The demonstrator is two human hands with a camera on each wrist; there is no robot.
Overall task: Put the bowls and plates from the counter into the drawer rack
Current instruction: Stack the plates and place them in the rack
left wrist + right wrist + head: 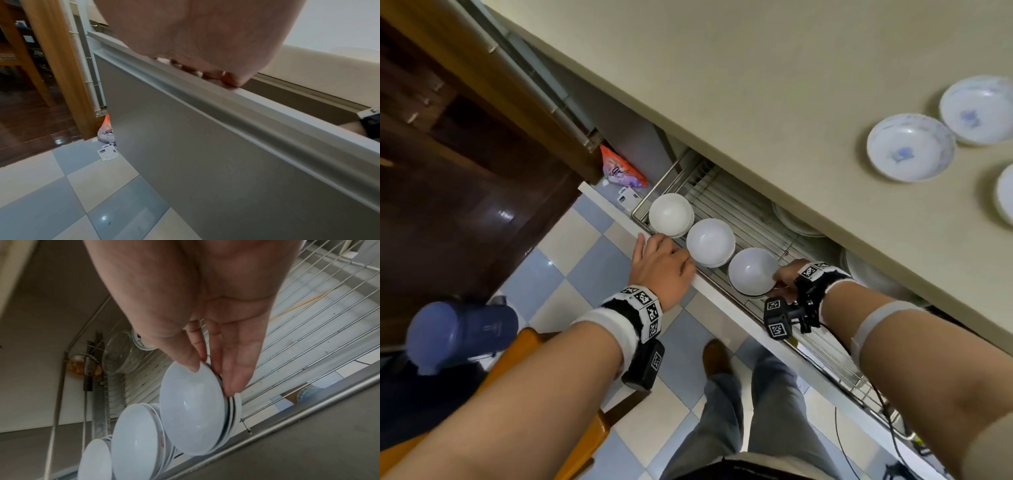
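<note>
Right hand [205,340] grip pinches white bowl [751,271] rim, seating it on stack in drawer rack [743,205]. Left hand [659,263] grip curls over drawer front [205,138]. Lower level, then release.

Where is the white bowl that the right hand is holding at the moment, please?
In the head view, the plain white bowl sits atop a stack at the right end of a row of three bowl stacks in the wire drawer rack, its rim pinched by the right hand.
</note>
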